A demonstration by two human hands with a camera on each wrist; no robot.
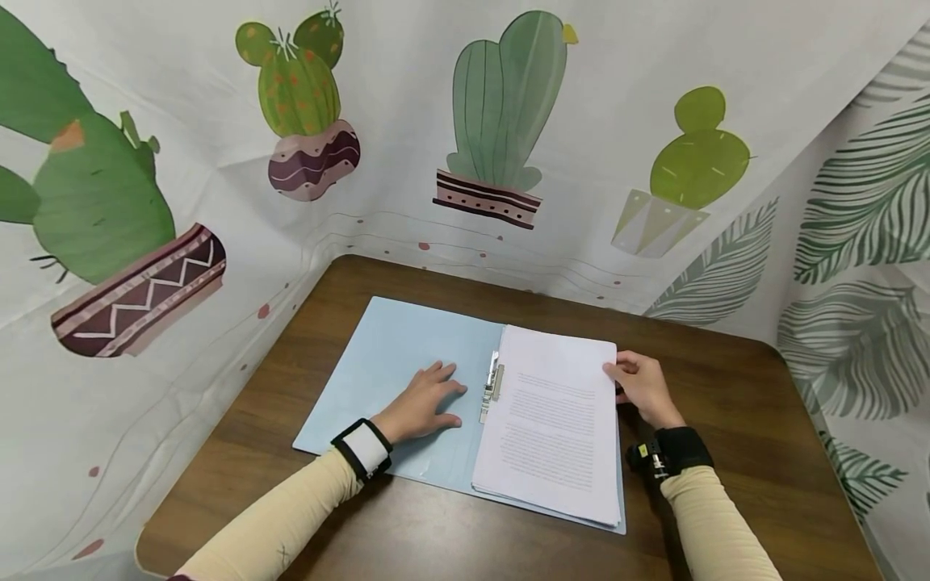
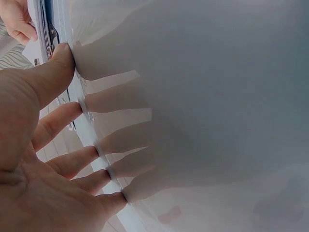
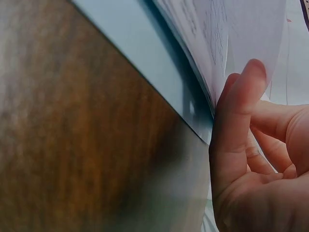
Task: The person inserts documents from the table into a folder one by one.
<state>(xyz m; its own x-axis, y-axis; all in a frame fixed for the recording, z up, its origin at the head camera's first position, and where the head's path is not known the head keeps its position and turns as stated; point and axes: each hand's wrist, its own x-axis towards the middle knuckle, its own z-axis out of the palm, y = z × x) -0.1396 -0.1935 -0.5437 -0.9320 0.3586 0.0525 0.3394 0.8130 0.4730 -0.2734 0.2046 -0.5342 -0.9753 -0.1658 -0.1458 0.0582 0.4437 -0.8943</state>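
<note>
A light blue folder (image 1: pixel 414 339) lies spread flat on the table. A stack of printed paper (image 1: pixel 555 420) sits on its right half, and a metal clip (image 1: pixel 492 383) shows along the spine. My left hand (image 1: pixel 421 403) rests on the left cover with its fingers spread; the left wrist view has the fingertips (image 2: pixel 89 157) touching the glossy surface. With thumb and finger, my right hand (image 1: pixel 645 387) pinches the upper right edge of the paper. In the right wrist view a sheet (image 3: pixel 253 34) is held apart from the pages below.
The brown wooden table (image 1: pixel 726 420) has rounded corners. A white cloth with printed cacti (image 1: pixel 501 121) hangs behind it, and a leaf-patterned cloth (image 1: pixel 865 202) hangs on the right. Both wrists carry straps, including a white-and-black left wristband (image 1: pixel 363 448).
</note>
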